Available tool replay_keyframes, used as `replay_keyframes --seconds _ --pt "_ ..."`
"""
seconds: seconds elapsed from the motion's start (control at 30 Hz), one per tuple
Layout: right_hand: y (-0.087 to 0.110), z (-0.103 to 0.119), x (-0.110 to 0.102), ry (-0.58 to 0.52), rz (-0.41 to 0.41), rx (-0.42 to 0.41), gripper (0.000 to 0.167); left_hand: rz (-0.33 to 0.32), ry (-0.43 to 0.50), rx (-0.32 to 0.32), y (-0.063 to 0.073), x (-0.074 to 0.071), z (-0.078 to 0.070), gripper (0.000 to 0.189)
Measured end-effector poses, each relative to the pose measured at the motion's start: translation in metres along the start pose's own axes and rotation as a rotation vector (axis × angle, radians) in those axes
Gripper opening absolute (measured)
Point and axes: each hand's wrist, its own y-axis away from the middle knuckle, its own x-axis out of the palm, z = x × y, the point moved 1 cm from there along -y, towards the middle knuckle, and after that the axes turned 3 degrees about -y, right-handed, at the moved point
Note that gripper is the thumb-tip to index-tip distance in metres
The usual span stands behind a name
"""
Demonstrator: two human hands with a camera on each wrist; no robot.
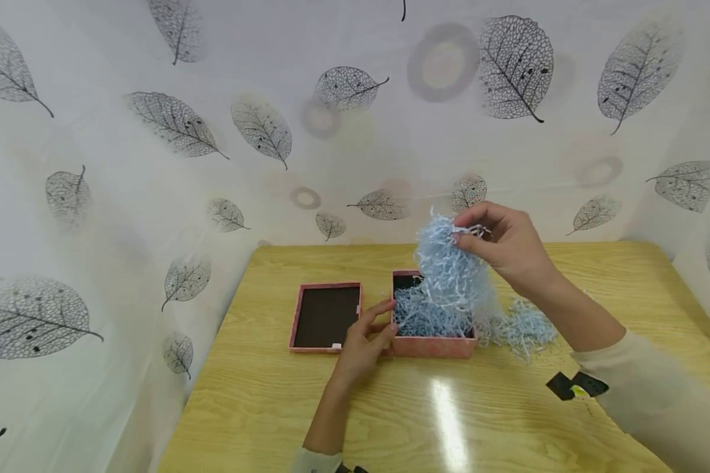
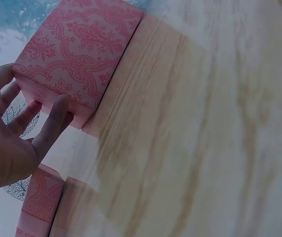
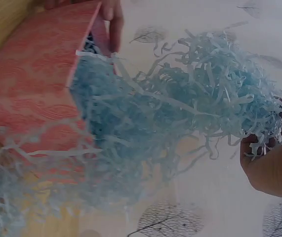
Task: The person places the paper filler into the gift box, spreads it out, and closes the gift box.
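Observation:
My right hand (image 1: 505, 246) pinches a bunch of pale blue shredded paper (image 1: 449, 263) between thumb and fingers, above a pink patterned box (image 1: 434, 347). Loose strands trail down from the bunch in the right wrist view. More blue shreds (image 1: 417, 315) lie inside the box, against its dark inner wall. At the box's left end rests my left hand (image 1: 361, 345), fingers spread and fairly straight. Its fingertips touch the pink side (image 2: 76, 59) in the left wrist view. Whatever lies under the shreds is hidden.
Left of the box lies a pink-edged lid (image 1: 327, 316), dark inside face up, with a small white tab. A loose pile of blue shreds (image 1: 526, 328) sits on the wooden table (image 1: 260, 407) to the right. Behind hangs a leaf-printed white curtain (image 1: 355, 151).

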Motion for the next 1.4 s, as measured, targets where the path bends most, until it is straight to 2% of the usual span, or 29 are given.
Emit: replay_keyframes --seconds 0.13,0.23,0.4,0.53,0.7,0.9,1.0,1.2,1.3,1.4 --pt "0.006 -0.037 0.007 0.115 0.036 0.07 0.016 -0.001 -0.009 -0.002 0.0 0.0 -0.001 0.048" --pt "0.011 -0.062 0.012 0.167 0.063 0.152 0.018 -0.002 -0.02 0.003 -0.001 0.001 -0.002 0.048" --pt "0.017 -0.092 0.019 0.283 0.116 0.27 0.019 -0.009 -0.021 0.002 0.0 0.001 -0.002 0.047" --pt "0.018 -0.096 0.02 0.391 0.168 0.299 0.02 -0.01 -0.02 -0.014 0.0 0.002 -0.002 0.047" --pt "0.011 -0.076 0.01 0.414 0.241 0.282 0.028 -0.01 -0.017 -0.005 0.0 0.002 -0.002 0.046" --pt "0.003 -0.047 -0.008 0.399 0.25 0.287 0.027 -0.013 -0.026 0.0 0.0 0.001 -0.003 0.047" --pt "0.003 -0.044 -0.008 0.317 0.25 0.324 0.024 -0.015 -0.028 -0.006 0.0 0.0 -0.004 0.047" --pt "0.007 -0.065 0.011 0.036 0.382 0.487 0.034 -0.02 -0.022 -0.015 0.0 -0.001 -0.003 0.046" --pt "0.009 -0.081 0.023 -0.022 0.427 0.568 0.035 -0.018 -0.02 -0.013 0.0 -0.001 -0.002 0.046" --pt "0.011 -0.099 0.032 -0.03 0.426 0.628 0.034 -0.012 -0.023 -0.015 0.0 -0.001 -0.002 0.045"
